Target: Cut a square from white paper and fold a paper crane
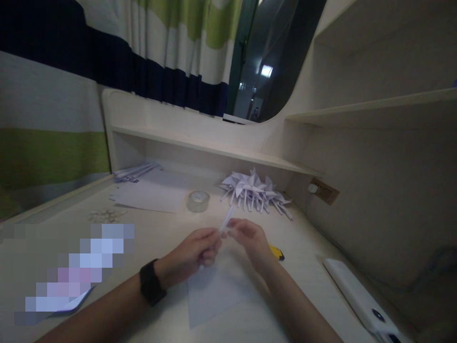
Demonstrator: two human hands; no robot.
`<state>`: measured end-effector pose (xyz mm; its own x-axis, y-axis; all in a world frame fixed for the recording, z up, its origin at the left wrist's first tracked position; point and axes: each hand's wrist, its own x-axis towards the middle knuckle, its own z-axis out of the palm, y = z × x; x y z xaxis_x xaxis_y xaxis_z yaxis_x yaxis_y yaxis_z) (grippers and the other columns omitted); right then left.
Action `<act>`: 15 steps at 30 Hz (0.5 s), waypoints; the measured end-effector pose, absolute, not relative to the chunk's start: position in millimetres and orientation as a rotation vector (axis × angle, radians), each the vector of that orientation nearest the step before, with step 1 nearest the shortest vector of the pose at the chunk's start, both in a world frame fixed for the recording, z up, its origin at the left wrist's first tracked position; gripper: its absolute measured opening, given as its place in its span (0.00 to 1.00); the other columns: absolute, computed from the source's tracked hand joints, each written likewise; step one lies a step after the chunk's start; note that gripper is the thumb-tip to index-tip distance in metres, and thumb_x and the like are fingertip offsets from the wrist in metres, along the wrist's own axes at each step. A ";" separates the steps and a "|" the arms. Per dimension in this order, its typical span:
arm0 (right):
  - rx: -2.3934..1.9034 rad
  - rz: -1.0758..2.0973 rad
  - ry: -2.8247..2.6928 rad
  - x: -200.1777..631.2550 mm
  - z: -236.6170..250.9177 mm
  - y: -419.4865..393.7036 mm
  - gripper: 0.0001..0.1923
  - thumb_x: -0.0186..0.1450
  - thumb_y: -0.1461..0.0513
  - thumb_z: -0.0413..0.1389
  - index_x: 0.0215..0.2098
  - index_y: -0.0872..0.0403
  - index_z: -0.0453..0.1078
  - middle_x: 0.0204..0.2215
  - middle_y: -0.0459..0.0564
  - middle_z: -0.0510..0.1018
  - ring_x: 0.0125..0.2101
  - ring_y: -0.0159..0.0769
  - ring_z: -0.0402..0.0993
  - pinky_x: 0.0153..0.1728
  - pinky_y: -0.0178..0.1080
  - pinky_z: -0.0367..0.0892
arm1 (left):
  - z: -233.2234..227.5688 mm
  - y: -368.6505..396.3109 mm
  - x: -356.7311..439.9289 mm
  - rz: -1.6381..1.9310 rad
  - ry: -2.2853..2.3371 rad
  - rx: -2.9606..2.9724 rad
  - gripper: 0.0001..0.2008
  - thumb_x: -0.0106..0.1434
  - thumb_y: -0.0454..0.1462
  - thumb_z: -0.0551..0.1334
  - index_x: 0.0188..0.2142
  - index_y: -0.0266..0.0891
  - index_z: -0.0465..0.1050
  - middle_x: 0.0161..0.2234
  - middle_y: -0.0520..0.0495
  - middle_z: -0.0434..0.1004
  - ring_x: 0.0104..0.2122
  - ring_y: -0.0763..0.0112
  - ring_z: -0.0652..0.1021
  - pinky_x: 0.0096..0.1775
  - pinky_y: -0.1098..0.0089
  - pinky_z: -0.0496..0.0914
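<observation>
My left hand [194, 252] and my right hand [250, 238] meet over the desk, both pinching a thin rolled white paper stick [226, 220] that points up and away from me. A black watch [152, 282] sits on my left wrist. Under my hands lies a flat white paper sheet [214, 293]. Behind them is a pile of folded white paper pinwheels on sticks [255, 190].
A clear tape roll [198, 200] stands by more white sheets [150, 193] and paper strips [134, 172]. Small pale bits [105, 216] lie at left. A yellow cutter [276, 251] peeks beside my right wrist. A white device [359, 293] lies at right. Shelves [214, 150] back the desk.
</observation>
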<state>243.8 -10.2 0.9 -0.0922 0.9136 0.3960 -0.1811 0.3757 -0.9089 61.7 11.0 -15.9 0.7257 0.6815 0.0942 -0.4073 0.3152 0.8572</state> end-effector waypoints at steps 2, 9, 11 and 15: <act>-0.715 1.118 -1.379 242.0 -0.3 -10.4 0.04 0.56 0.63 0.63 0.28 0.54 0.73 0.38 0.50 0.77 0.38 0.36 0.72 0.43 0.41 0.64 | -14.5 9.1 61.0 0.675 0.269 1.001 0.11 0.66 0.41 0.58 0.39 0.34 0.69 0.23 0.56 0.54 0.18 0.84 0.52 0.19 0.77 0.45; -0.720 1.179 -1.388 240.1 0.6 -11.7 0.06 0.54 0.60 0.65 0.28 0.53 0.76 0.38 0.50 0.78 0.41 0.38 0.73 0.47 0.42 0.63 | -6.2 -1.9 61.9 0.534 0.203 0.926 0.11 0.67 0.41 0.56 0.31 0.35 0.65 0.22 0.56 0.53 0.17 0.82 0.52 0.20 0.75 0.44; -0.732 1.167 -1.390 239.6 0.8 -12.0 0.07 0.53 0.58 0.66 0.28 0.53 0.76 0.38 0.50 0.78 0.41 0.39 0.73 0.46 0.42 0.64 | -4.5 -3.6 62.2 0.524 0.197 0.919 0.11 0.67 0.40 0.55 0.30 0.35 0.64 0.21 0.57 0.53 0.17 0.82 0.52 0.20 0.74 0.44; -0.782 1.136 -1.370 237.3 0.4 -11.2 0.08 0.53 0.57 0.66 0.27 0.53 0.76 0.36 0.50 0.79 0.39 0.39 0.74 0.44 0.42 0.66 | -6.6 -3.4 63.0 0.512 0.172 0.899 0.11 0.68 0.39 0.53 0.31 0.36 0.64 0.20 0.57 0.53 0.17 0.82 0.53 0.20 0.74 0.44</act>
<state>237.3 -11.2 0.4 -0.1437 0.9310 0.3356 -0.1578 0.3132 -0.9365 63.0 -3.4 -6.6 0.8671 0.4936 0.0679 -0.3527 0.5118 0.7833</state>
